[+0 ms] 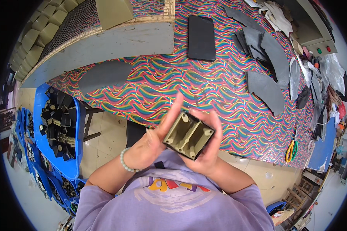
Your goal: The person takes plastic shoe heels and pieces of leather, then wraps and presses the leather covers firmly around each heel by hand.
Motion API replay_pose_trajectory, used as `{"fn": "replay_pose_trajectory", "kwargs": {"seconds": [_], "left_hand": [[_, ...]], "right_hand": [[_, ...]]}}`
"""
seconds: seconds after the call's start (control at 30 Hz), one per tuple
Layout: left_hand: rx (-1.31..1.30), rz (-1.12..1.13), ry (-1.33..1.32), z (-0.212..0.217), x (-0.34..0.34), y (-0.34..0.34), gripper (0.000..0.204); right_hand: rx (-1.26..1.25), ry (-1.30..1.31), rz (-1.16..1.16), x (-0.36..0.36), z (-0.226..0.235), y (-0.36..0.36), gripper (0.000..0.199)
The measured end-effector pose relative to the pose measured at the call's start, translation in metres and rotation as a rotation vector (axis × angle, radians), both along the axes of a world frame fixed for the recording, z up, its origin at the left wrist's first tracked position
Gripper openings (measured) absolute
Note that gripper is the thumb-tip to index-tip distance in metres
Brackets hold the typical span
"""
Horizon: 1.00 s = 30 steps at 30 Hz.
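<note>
A hollow box-shaped plastic part (192,135) is tilted so that its open end faces up. Olive-beige inside, it has a dividing wall and round posts at the corners, and its outside is dark. My right hand (213,148) is closed round its right side and lower edge. Against the left side of the box lies my left hand (150,144), its fingers stretched out and pointing away from me, the thumb apart; a pale bead bracelet circles that wrist. The outer sides of the box are mostly hidden by my hands.
A wavy-patterned table (154,104) bears a black phone (201,37), curved dark sheets (266,90), a grey oval piece (104,76) and yellow-handled scissors (290,151). A grey-sided mesh rack (115,42) stands far left. Left below, a blue bin (80,142) holds many dark parts.
</note>
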<state>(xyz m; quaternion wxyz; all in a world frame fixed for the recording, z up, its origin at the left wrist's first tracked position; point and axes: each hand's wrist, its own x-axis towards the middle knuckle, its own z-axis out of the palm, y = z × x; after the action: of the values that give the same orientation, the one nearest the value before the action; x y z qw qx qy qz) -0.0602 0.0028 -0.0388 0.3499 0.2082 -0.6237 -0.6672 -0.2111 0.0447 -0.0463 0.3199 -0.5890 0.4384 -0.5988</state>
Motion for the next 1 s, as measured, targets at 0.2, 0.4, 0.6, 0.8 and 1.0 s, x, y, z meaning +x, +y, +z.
{"fn": "replay_pose_trajectory", "kwargs": {"seconds": [0.2,0.4,0.6,0.8,1.0], "left_hand": [[0.368,0.047,0.125,0.008,-0.008,0.002,0.071],[0.575,-0.101,0.294,0.011,-0.009,-0.016,0.074],[0.397,-0.106,0.095,0.005,-0.003,-0.024,0.068],[0.687,-0.274,0.271,0.002,0.009,-0.045,0.052],[-0.169,0.017,-0.324,0.018,0.009,-0.023,0.053]], "right_hand": [[-0.086,0.145,-0.005,-0.002,-0.012,-0.003,0.092],[-0.200,0.187,-0.005,-0.008,-0.005,-0.017,0.083],[-0.146,0.243,0.084,-0.020,-0.012,-0.022,0.084],[-0.243,0.262,0.124,-0.031,-0.004,-0.026,0.077],[-0.056,0.182,0.201,-0.033,0.012,-0.015,0.079]]}}
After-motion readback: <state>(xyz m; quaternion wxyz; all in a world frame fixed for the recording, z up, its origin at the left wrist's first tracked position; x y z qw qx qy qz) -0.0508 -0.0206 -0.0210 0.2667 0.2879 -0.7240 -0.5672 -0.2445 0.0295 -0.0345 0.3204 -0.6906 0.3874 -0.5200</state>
